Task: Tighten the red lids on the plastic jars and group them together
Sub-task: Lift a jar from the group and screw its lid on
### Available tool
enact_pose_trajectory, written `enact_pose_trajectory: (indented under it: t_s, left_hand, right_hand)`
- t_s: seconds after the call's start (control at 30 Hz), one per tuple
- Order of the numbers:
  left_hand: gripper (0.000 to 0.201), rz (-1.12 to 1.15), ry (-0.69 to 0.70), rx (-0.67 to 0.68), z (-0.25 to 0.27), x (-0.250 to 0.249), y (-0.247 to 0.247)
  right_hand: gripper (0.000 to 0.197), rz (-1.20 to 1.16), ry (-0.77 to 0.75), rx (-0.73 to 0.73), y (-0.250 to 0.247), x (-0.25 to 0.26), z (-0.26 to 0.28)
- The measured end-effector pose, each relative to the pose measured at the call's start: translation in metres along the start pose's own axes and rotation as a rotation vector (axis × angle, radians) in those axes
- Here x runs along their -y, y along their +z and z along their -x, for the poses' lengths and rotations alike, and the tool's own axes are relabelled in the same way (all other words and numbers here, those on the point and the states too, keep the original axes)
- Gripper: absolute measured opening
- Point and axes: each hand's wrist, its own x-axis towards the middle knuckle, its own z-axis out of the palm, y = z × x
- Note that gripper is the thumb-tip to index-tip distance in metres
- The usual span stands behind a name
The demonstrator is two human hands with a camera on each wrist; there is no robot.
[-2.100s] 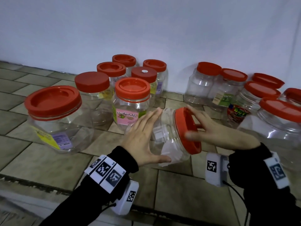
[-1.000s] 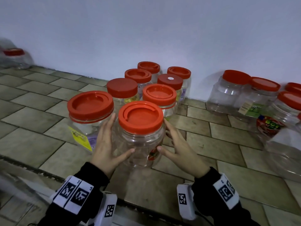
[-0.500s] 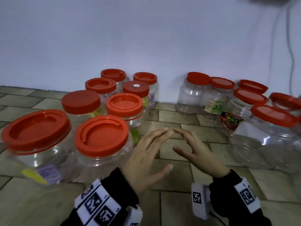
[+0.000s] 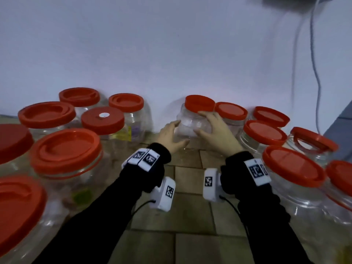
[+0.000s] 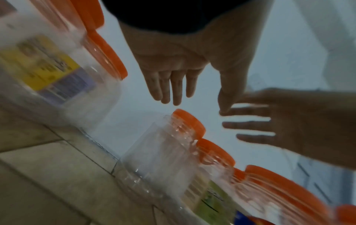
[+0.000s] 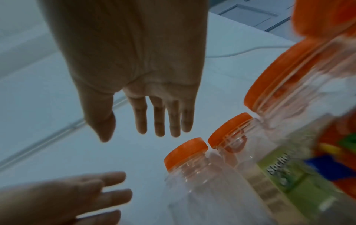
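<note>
A small clear jar (image 4: 190, 124) with a red lid (image 4: 199, 102) stands upright by the wall, at the left end of the right-hand cluster. My left hand (image 4: 170, 134) is at its left side and my right hand (image 4: 214, 128) at its right, both with straight, spread fingers. In the left wrist view the left hand (image 5: 173, 76) hovers over the jar (image 5: 163, 152) with a gap. The right wrist view shows the right hand (image 6: 144, 91) likewise apart from the jar (image 6: 192, 182). Neither hand holds anything.
Several red-lidded jars are grouped at the left (image 4: 66, 149), and several more crowd the right (image 4: 293, 166). The white wall (image 4: 171, 54) is just behind, with a cable (image 4: 314, 73) hanging at right. A strip of tiled floor (image 4: 190, 216) runs between the clusters.
The jar held a second ago now stands in the left group. Both hands let go of it and have reached forward to the small jar by the wall.
</note>
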Motion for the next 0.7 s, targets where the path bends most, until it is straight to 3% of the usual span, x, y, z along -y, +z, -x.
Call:
enact_pose_trajectory:
  t_s: [0.17,0.33,0.43,0.57,0.7]
  left_hand:
    - [0.093,-0.112,-0.236,-0.023,-0.076,0.028,0.035]
    - [0.128,0.033,-0.28,-0.045,-0.1,0.045,0.064]
    - [0.12,0.194,-0.31,-0.109,-0.108,0.047,0.075]
    - [0.11,0.236,-0.287,-0.119,-0.1,0.042,0.073]
    - [0.121,0.242,-0.233,-0.105,-0.06,0.035,0.058]
  right_hand:
    - [0.05,0.097,0.089,-0.14,0.001,-0.025,-0.061]
    - [0.049,0.215,0.102,-0.158,0.026,-0.046,-0.08]
    - [0.048,0.292,0.134,-0.164,0.034,-0.049,-0.078]
    - [0.04,0.274,0.099,-0.233,0.033,-0.043,-0.066]
    - [0.032,0.078,-0.031,-0.374,0.021,-0.025,-0.039]
